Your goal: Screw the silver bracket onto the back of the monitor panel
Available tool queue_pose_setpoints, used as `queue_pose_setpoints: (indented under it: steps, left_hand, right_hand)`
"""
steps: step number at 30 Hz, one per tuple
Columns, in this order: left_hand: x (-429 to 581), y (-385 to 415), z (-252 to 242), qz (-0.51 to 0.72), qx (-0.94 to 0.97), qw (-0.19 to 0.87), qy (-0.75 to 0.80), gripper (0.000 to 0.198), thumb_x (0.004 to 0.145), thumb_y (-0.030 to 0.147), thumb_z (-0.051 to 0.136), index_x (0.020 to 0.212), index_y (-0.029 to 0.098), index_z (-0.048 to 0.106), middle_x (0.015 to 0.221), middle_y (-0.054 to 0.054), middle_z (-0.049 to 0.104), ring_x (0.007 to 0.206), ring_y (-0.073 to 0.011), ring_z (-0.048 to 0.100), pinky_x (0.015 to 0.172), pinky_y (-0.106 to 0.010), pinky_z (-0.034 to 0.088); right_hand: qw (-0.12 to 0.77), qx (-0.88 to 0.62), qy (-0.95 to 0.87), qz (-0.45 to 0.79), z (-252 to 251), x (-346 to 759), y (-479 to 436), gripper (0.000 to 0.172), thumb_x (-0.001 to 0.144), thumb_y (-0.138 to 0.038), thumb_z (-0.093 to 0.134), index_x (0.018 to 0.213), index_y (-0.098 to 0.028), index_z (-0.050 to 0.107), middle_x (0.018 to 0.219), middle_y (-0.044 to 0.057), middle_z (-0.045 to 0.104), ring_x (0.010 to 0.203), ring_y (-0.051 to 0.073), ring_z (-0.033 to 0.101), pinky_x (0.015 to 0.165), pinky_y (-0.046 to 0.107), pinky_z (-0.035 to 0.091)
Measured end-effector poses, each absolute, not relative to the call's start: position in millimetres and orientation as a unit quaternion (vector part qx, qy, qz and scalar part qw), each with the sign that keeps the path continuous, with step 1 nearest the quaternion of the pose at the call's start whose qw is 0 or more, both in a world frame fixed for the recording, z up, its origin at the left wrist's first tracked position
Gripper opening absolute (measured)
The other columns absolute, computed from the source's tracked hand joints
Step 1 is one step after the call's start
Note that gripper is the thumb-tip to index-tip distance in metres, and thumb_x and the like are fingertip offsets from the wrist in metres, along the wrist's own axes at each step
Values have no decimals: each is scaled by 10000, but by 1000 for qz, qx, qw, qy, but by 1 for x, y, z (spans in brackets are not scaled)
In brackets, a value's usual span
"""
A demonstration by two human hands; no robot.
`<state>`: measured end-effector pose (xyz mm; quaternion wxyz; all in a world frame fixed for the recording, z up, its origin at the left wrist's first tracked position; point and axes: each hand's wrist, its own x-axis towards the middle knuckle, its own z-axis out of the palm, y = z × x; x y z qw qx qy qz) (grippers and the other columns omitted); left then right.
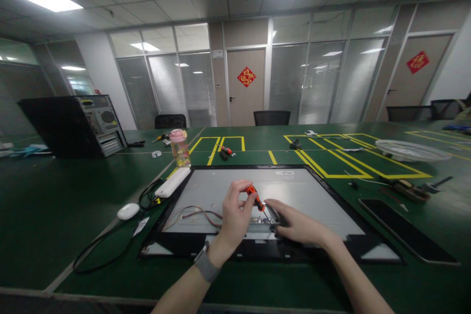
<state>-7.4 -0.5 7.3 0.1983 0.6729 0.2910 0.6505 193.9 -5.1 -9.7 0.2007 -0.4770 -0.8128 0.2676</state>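
My left hand (237, 210), wearing a watch (206, 262) on its wrist, is closed around the orange and black handle of a screwdriver (256, 199). The shaft slants down to a small dark part (273, 221) near the lower edge of a monitor panel (213, 184). My right hand (298, 221) curves around that part from the right, thumb and fingers on either side of it; its exact kind is unclear. The panel lies flat, grey back up, in a black frame. Thin wires (200, 211) run across it, left of my left hand.
Left of the panel are a white adapter-like block (172, 182), a black cable (105, 243), a white mouse (128, 211) and a pink-lidded bottle (180, 149). A computer case (73, 125) stands far left. On the right lie a dark phone-like slab (406, 230) and tools (412, 189).
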Motion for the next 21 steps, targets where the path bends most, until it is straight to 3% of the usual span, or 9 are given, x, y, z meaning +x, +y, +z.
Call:
queue_pose_setpoints:
  steps: [21]
  left_hand:
    - [-9, -4, 14, 634, 702, 167, 278, 178, 888, 224, 573, 1062, 213, 612, 1041, -67, 596, 927, -167, 608, 565, -188, 594]
  right_hand:
    - [200, -472, -818, 262, -13, 197, -5, 730, 758, -252, 589, 1439, -121, 362, 1512, 122, 342, 1383, 255, 317, 1159, 385, 207]
